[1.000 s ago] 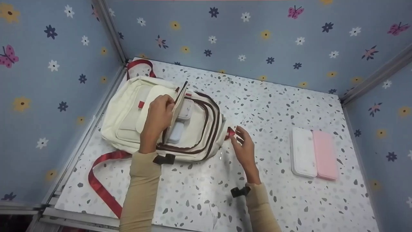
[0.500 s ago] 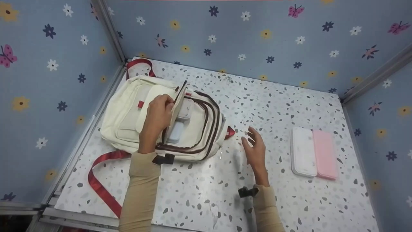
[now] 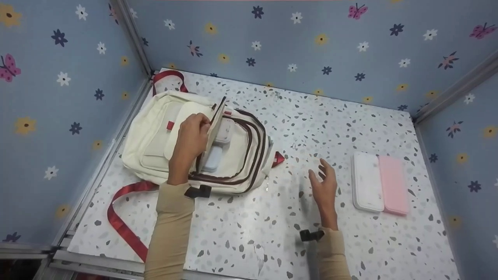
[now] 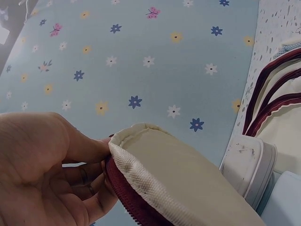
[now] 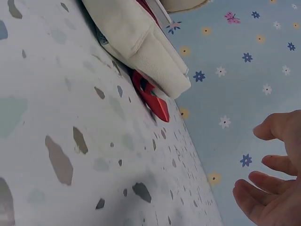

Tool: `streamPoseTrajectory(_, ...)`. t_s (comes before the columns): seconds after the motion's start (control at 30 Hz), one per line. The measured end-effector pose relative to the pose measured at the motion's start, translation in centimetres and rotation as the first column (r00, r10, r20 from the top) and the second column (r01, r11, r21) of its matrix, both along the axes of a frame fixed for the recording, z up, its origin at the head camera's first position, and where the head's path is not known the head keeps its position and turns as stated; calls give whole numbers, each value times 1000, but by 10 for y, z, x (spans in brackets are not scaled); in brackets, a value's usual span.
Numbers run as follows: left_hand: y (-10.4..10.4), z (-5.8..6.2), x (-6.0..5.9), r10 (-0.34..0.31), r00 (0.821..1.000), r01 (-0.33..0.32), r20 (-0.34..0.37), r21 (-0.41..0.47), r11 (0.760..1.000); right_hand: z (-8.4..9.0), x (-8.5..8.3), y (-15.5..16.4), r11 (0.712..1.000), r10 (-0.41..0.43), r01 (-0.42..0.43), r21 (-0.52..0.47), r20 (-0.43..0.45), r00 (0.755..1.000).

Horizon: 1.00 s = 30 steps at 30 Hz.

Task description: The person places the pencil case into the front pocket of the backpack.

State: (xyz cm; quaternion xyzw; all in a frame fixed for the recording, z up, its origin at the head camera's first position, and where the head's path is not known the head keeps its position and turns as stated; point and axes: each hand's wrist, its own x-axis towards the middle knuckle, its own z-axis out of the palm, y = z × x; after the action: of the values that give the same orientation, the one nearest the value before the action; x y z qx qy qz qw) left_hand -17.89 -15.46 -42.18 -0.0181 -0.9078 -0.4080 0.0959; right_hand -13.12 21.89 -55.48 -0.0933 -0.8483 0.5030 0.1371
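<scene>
My left hand (image 3: 190, 136) pinches raised flap (image 4: 178, 165) of cream backpack (image 3: 142, 134); open pocket holds whitish box (image 3: 224, 133), light-blue box (image 3: 213, 159). My right hand (image 3: 326, 186), fingers spread, above tabletop (image 3: 237, 229), near flat white case (image 3: 367, 182), pink case (image 3: 393, 184).

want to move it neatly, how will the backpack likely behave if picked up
The backpack may sag, looking soft and wrinkled. The boxes in its open pocket could slide out. Its loose red strap will probably trail.

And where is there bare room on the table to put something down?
Bare tabletop lies beyond the right hand, between backpack and white box, and between the sleeves. Crowded: the open pocket, where two small cases lie beside the flap.
</scene>
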Motion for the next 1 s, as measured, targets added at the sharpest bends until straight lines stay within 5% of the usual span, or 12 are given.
streamPoseTrajectory(0.53,-2,-1,0,-6,1000,6,-7,12,1000,-16,21,75,974,-215,211,82,54,975)
streamPoseTrajectory(1.0,-1,-1,-1,-4,1000,4,-2,18,1000,-25,33,115,894,-386,359,266,54,921)
